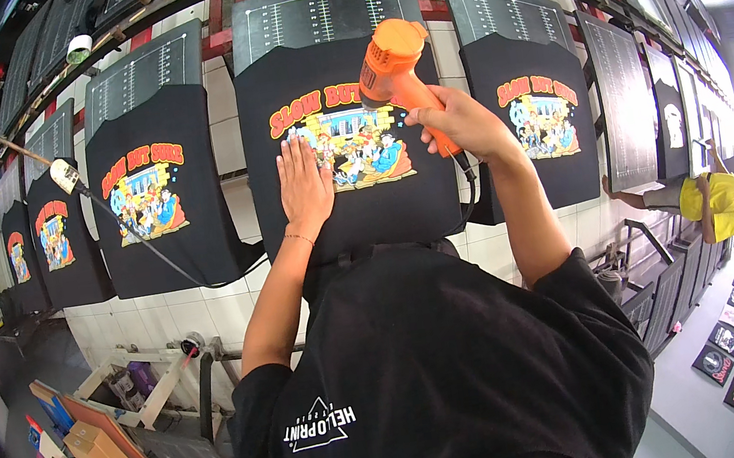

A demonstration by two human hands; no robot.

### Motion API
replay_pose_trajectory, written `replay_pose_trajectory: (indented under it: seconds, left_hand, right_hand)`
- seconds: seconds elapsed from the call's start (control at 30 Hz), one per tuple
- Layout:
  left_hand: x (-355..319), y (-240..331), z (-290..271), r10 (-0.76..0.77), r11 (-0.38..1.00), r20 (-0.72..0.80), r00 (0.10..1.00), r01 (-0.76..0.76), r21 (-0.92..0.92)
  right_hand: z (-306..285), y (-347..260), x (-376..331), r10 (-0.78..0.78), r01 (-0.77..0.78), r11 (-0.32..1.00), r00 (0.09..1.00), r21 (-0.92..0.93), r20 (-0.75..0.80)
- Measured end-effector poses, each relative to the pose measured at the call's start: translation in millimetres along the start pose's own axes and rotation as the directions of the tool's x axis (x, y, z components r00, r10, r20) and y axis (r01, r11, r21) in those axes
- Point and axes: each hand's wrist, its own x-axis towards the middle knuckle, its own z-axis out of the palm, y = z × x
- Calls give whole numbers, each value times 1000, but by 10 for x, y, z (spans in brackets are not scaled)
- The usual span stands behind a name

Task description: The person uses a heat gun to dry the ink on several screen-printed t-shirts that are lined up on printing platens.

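Note:
In front of me a black T-shirt [356, 216] with a colourful cartoon print lies on a dark board [266, 27] marked with scale lines. My right hand [461, 122] is wrapped round the handle of an orange heat gun [395, 54], whose nozzle tilts toward the upper part of the print. A cord runs down from its handle past my wrist. Flat against the shirt, at the left side of the print, rests my left hand [305, 181] with its fingers stretched out.
Similar printed black shirts lie on boards to the left [165, 256] and right [533, 184]. A cable with a white connector [65, 176] crosses the left shirt. A cardboard box [100, 457] stands at lower left. A person in a yellow top [718, 206] works at far right.

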Motion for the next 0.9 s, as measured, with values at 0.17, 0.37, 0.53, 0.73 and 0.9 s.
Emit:
replay_pose_trajectory:
  seconds: [0.17,0.37,0.53,0.73,0.9]
  left_hand:
    - [-221,85,-76,49,998,67,997,-47,-45]
    - [-438,-34,-185,97,991,134,986,-83,-109]
    - [-313,-224,-179,69,997,71,995,-67,-37]
    - [-123,-274,-186,61,995,51,997,-57,-76]
    - [-145,-295,-189,96,990,70,993,-88,-110]
  right_hand:
    - [129,-96,47,-20,20,1000,997,-6,-77]
    - [208,-145,109,20,-14,999,985,34,-172]
    - [270,-194,134,-9,16,999,990,51,-144]
    - [411,-224,235,-16,21,999,990,31,-139]
    - [497,-209,334,-19,20,1000,987,5,-158]
